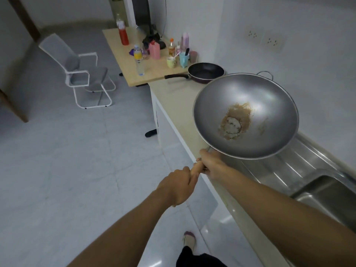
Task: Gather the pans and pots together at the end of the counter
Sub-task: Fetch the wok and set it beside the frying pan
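A large grey metal wok [248, 105] with brown food residue at its bottom hangs tilted above the beige counter [173, 97]. Its wooden handle [196, 168] points toward me. My right hand [213, 164] grips the handle close to the bowl, and my left hand [179, 187] grips its end. A black frying pan [206, 71] with a dark handle sits at the far end of the counter, beyond the wok and apart from it.
A steel sink with a ribbed drainboard [300, 170] lies to the right on the counter. A wooden table [131, 70] with bottles and cups abuts the counter's far end. A white-framed chair [84, 74] stands on the tiled floor to the left.
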`<state>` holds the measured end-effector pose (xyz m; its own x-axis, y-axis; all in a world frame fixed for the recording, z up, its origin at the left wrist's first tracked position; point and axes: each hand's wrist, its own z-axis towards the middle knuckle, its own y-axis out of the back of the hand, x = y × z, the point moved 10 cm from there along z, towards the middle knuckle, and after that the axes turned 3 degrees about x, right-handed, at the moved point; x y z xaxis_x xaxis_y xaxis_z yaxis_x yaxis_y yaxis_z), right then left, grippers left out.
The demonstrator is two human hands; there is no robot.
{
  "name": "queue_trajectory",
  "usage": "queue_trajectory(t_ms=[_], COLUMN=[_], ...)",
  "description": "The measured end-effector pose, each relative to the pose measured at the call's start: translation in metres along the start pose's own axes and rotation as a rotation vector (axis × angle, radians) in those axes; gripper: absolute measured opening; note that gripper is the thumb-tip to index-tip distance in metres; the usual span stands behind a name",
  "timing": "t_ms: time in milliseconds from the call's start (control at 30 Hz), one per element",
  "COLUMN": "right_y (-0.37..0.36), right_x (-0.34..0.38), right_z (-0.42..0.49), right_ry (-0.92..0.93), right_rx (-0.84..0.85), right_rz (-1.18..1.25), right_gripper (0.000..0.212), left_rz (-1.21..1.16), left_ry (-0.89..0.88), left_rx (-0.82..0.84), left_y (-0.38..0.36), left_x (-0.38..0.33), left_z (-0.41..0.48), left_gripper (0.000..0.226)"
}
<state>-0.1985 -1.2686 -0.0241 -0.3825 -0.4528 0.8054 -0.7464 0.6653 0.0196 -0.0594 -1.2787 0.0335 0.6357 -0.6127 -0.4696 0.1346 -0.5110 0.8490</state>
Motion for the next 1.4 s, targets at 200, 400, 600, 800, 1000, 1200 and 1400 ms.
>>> queue_trajectory(t_ms=[200,400,600,800,1000,1200,1400], right_y=[-0.019,-0.039,-0.069,-0.102,-0.138,-0.148,-0.139], right_x=[0.045,0.084,0.103,0.117,0.129,0.149,0.180], right_z=[0.080,0.147,0.207,0.273,0.317,0.350,0.385], right_ry=[-0.028,-0.063,-0.111,-0.154,-0.197,-0.223,-0.238], right_rx=[0.001,0.012,0.006,-0.048,-0.057,-0.104,-0.134], right_rz=[0.016,0.035,0.053,0.079,0.127,0.164,0.174], right_gripper=[0.025,0.010,0.012,0.021,0.015,0.015,0.013], left_rz=[0.013,0.006,-0.013,-0.009,-0.003,-0.011,0.037], left_ry=[0.014,0.031,0.038,-0.023,-0.052,-0.081,-0.125], left_rx=[0.023,0.068,0.140,0.213,0.328,0.368,0.425], left_y=[0.030,0.049,0.060,0.085,0.103,0.115,0.129], left_x=[0.023,0.049,0.089,0.132,0.176,0.195,0.193], left_z=[0.085,0.164,0.229,0.294,0.344,0.390,0.446], left_gripper=[0.055,0.052,0.054,0.049,0.041,0.046,0.049])
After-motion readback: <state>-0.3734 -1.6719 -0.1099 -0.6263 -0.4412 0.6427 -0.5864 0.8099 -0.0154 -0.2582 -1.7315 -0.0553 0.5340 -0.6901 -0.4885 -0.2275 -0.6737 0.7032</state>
